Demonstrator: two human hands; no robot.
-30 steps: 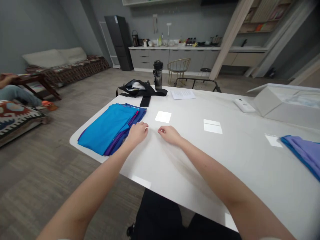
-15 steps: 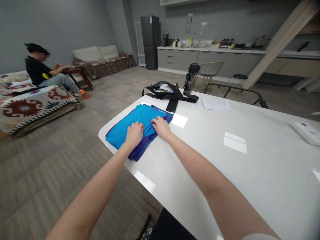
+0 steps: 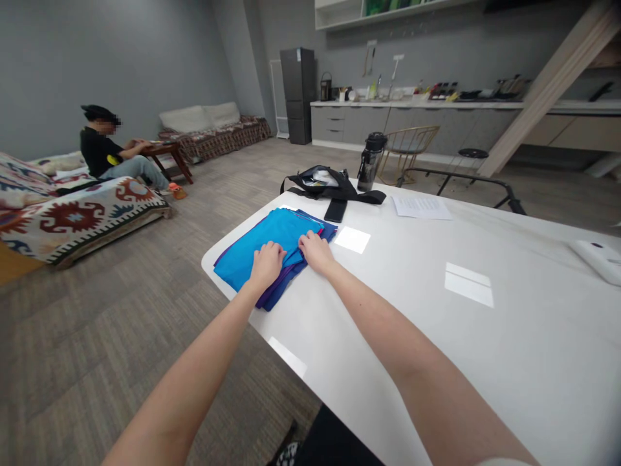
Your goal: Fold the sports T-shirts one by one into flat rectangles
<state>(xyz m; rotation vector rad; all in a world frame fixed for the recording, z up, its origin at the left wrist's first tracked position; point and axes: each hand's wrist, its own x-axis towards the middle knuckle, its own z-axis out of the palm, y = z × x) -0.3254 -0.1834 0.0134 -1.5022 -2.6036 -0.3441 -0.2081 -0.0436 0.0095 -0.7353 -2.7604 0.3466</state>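
A stack of folded cloths lies at the table's left corner. Its top piece is a bright blue cloth (image 3: pixel 262 236), with purple and dark blue cloths (image 3: pixel 279 294) showing beneath along the near edge. My left hand (image 3: pixel 268 264) rests on the near side of the blue cloth, fingers curled and closed at its edge. Close by on the right, my right hand (image 3: pixel 316 252) grips the cloth's near right corner with bent fingers. The fingertips of both hands are partly hidden.
Behind the stack are a black phone (image 3: pixel 336 210), an open black bag (image 3: pixel 334 184) and a dark bottle (image 3: pixel 371 162). Printed paper (image 3: pixel 421 207) lies on the white table (image 3: pixel 388 278), a white device (image 3: pixel 596 259) at far right. Another person (image 3: pixel 104 152) sits at far left.
The folds between my hands at the blue cloth's near edge now look flatter. Both hands stay at that edge. The camera view has tilted up slightly and turned left.
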